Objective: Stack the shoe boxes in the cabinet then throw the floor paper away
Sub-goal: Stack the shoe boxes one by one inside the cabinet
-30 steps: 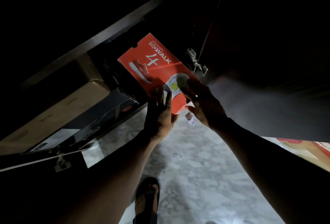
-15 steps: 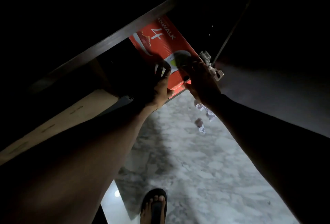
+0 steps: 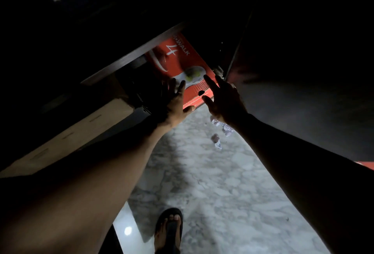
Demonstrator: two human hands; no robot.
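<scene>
Both sets of fingers spread wide, left hand (image 3: 175, 102) and right hand (image 3: 223, 100) gripping nothing. Just beyond the fingertips, red shoe box (image 3: 182, 59) lying inside the cabinet (image 3: 129, 57). Below the right fingers, crumpled paper (image 3: 217, 140) on the floor (image 3: 212, 183).

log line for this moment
red cardboard shoe box: in cabinet | left hand: open, at box | right hand: open | crumpled paper: on floor

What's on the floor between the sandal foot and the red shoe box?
In the head view, crumpled paper lies on the marble floor between the sandalled foot and the red shoe box.
</scene>
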